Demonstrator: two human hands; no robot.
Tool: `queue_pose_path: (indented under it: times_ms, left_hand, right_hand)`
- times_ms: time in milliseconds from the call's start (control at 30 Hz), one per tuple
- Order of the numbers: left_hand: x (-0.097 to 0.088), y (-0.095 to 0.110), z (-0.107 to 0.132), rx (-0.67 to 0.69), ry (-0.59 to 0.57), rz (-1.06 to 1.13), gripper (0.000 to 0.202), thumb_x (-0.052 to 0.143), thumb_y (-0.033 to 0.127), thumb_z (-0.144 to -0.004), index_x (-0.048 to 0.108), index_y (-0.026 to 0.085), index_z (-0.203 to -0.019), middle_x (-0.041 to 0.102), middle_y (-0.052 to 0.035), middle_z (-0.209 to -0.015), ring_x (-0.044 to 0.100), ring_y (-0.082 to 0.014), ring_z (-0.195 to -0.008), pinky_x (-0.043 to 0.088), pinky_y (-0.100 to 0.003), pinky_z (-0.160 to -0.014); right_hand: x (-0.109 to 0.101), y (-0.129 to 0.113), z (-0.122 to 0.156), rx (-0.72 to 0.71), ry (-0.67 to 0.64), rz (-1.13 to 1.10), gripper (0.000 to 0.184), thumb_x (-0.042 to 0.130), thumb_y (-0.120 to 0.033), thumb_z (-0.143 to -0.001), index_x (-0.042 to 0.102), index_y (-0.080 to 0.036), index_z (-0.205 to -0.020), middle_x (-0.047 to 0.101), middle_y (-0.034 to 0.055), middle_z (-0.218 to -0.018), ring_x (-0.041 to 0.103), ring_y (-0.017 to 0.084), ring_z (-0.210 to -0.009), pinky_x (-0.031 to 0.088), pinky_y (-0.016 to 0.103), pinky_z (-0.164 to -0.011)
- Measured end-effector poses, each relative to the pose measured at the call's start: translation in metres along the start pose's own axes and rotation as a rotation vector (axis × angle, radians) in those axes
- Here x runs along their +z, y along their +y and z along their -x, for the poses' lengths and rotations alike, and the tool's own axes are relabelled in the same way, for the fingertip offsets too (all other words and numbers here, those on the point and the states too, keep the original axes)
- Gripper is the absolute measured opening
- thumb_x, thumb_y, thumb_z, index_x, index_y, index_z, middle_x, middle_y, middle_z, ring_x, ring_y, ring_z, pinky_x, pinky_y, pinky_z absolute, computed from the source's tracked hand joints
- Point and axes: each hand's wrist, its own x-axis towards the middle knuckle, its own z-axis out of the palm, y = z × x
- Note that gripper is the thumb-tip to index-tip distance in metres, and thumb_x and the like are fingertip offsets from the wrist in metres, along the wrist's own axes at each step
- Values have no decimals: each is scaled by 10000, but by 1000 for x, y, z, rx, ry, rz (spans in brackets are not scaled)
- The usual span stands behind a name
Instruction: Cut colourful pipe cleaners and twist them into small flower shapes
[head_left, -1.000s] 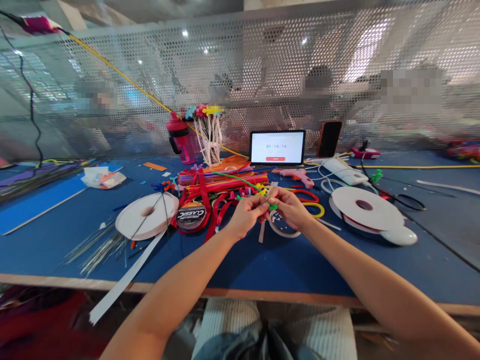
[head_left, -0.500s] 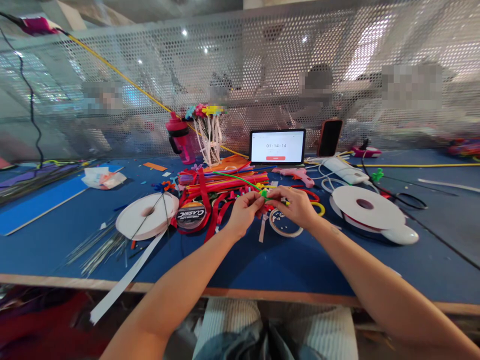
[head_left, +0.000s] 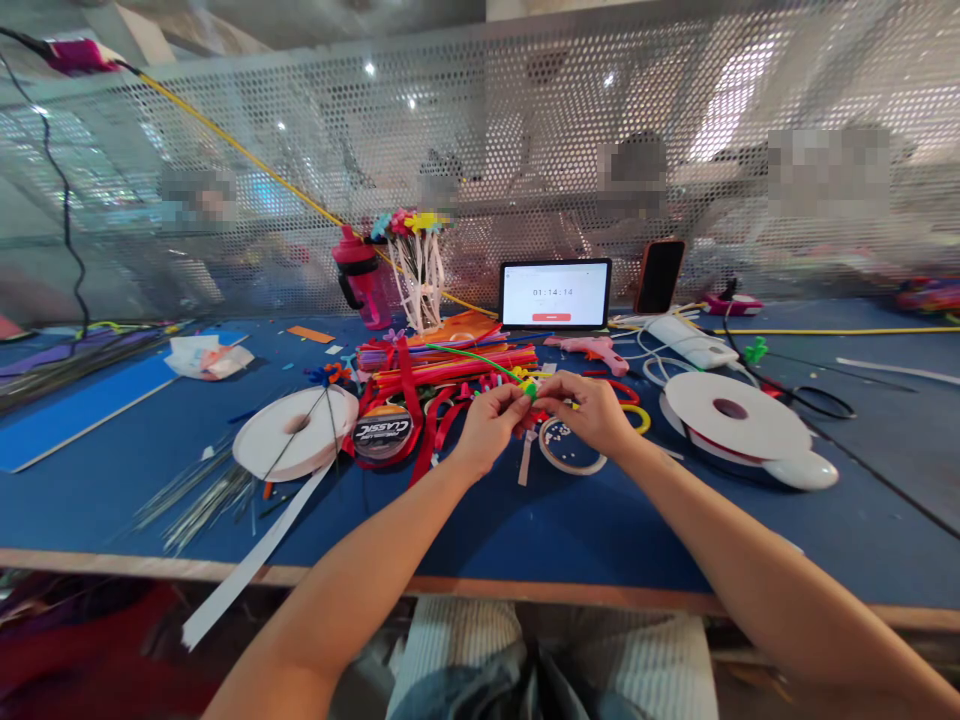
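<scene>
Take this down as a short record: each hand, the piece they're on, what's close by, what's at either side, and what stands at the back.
Left hand: pinching a green pipe cleaner
Right hand: pinching the same piece
Piece: bunched green between the hands, long strand leading away leftward
Close by: pink glue gun, yellow handle loop
Sides: left spool, right spool, both white
Back: pink bottle, flower bundle, tablet showing 01:14:14, phone

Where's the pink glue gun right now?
In the head view, the pink glue gun lies right of centre on the blue table, in front of the tablet and beyond the right hand.
</scene>
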Motion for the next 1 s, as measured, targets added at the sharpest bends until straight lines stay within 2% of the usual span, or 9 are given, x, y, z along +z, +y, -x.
queue_pose_path:
  times_ms: [67, 200, 333, 467, 600, 800, 1000]
  left_hand:
    - [1, -2, 1, 25, -17, -96, 284, 554, 428, -797, 560, 150, -740, 526, 18, -561, 451, -82, -498, 358, -212, -496]
    - [2, -4, 3, 67, -46, -235, 286, 549, 428, -798, 599, 146, -797, 543, 9, -594, 471, -91, -519, 384, -218, -516]
    - [3, -5, 3, 35, -22, -128, 269, 572, 393, -784, 606, 144, -878, 556, 5, -630, 493, -95, -534, 409, -220, -524]
    - [3, -6, 1, -6, -33, 20, 219, 576, 350, -780, 593, 143, -850, 554, 5, -647, 502, -91, -547, 421, -218, -541]
    - [2, -6, 2, 25, -14, -63, 202, 560, 335, -789, 593, 144, -845, 545, 2, -667, 498, -92, -569, 417, -214, -548]
    - [0, 0, 5, 102, -47, -286, 174, 519, 301, -814, 574, 149, -750, 536, 4, -643, 465, -90, -566, 371, -201, -534]
    - [-1, -1, 3, 103, -16, -289, 188, 550, 331, -799, 587, 147, -802, 567, -3, -650, 491, -98, -574, 386, -206, -548]
  right_hand:
    - [0, 0, -1, 50, -25, -8, 166, 502, -327, -864, 581, -184, -832, 615, -1, -700, 554, 120, -614, 411, 228, -576]
    - [2, -1, -3, 72, -58, 21, 256, 415, -339, -904, 538, -174, -752, 560, -2, -678, 513, 114, -612, 383, 224, -579]
    - [3, 1, -3, 100, -28, 6, 272, 385, -353, -918, 487, -183, -733, 482, -22, -621, 453, 101, -567, 349, 218, -546]
    - [3, 3, -3, 114, -48, -37, 288, 373, -370, -924, 452, -186, -718, 454, -27, -624, 434, 97, -569, 341, 216, -545]
    - [3, 0, -2, 158, -82, -50, 333, 358, -392, -928, 447, -184, -684, 461, -27, -592, 443, 97, -547, 339, 219, -528]
    - [6, -7, -2, 189, -105, -89, 357, 343, -395, -932, 435, -186, -657, 487, -30, -533, 461, 99, -506, 358, 224, -529]
    - [3, -6, -2, 176, -90, -71, 372, 340, -408, -932, 430, -187, -646, 487, -30, -521, 457, 96, -496, 347, 220, -525]
